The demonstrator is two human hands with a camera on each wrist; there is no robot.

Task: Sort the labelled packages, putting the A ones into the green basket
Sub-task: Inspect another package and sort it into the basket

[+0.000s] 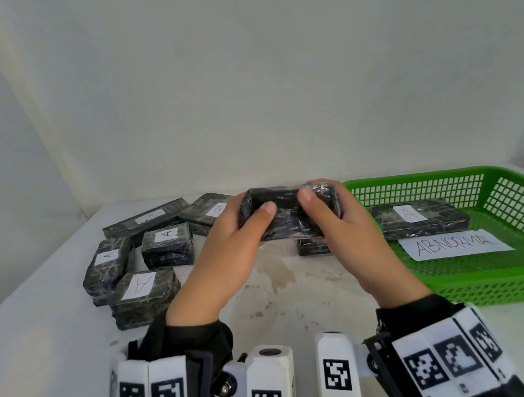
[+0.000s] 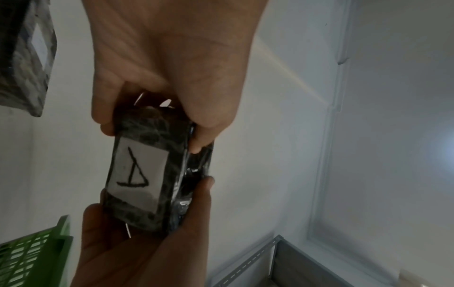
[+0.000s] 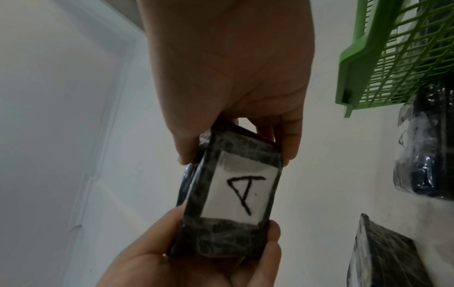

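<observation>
Both hands are holding one black plastic-wrapped package [image 1: 288, 216] in the air above the middle of the white desk [image 1: 39, 335]. The left hand [image 1: 227, 248] is gripping its left end and the right hand [image 1: 348, 232] its right end, thumbs pressing the near face and fingers curling round behind. The wrist views are showing a white label [image 3: 239, 191] with a black handwritten A on the far face. The green basket [image 1: 512, 285] is sitting at the desk's right edge, holding another A package [image 1: 419, 219] beside a paper sign reading ABNORMAL [image 1: 455, 243]. More wrapped packages [image 1: 143, 257], most labelled A and one B, are lying toward the desk's far left corner.
</observation>
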